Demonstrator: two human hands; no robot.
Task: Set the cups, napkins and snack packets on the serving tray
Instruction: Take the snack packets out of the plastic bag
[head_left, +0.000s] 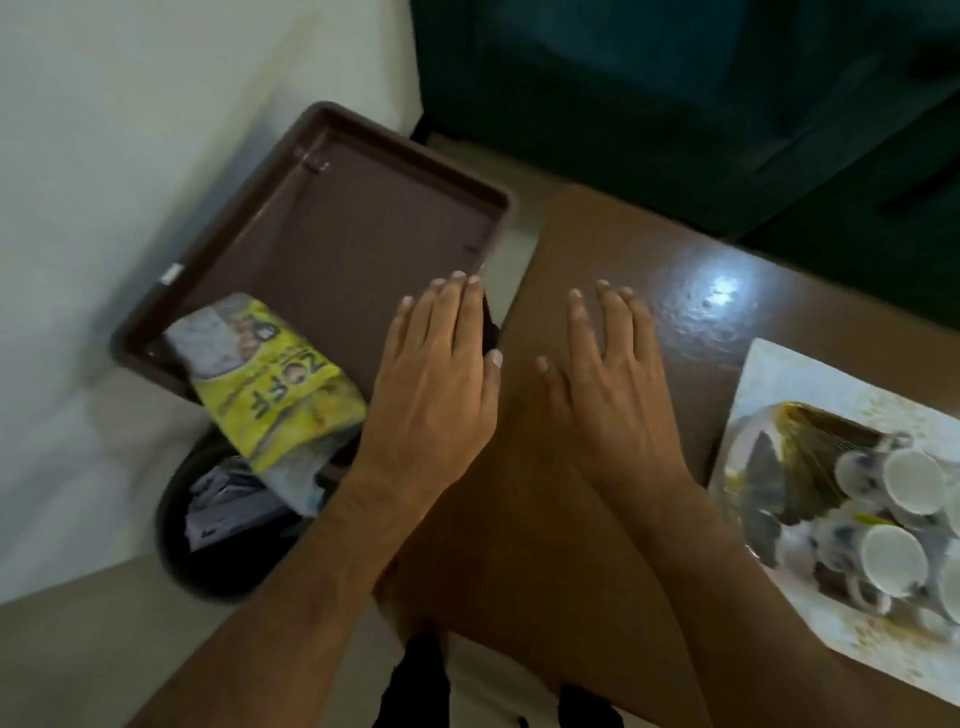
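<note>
A brown serving tray (332, 156) sits to the left of the table, resting over a dark round bin. A yellow snack packet (280, 384) lies at the tray's near corner and hangs over its edge. My left hand (436, 395) hovers flat over the tray's right side, fingers spread, holding nothing. My right hand (613, 384) is spread flat over the brown table (597, 244), also empty. Several white cups (914, 480) lie upside down on a white printed tray (779, 369) at the right edge.
The dark round bin (208, 561) under the brown tray holds crumpled paper and plastic. A dark green sofa (675, 93) stands behind the table. A white wall runs along the left, with pale floor below.
</note>
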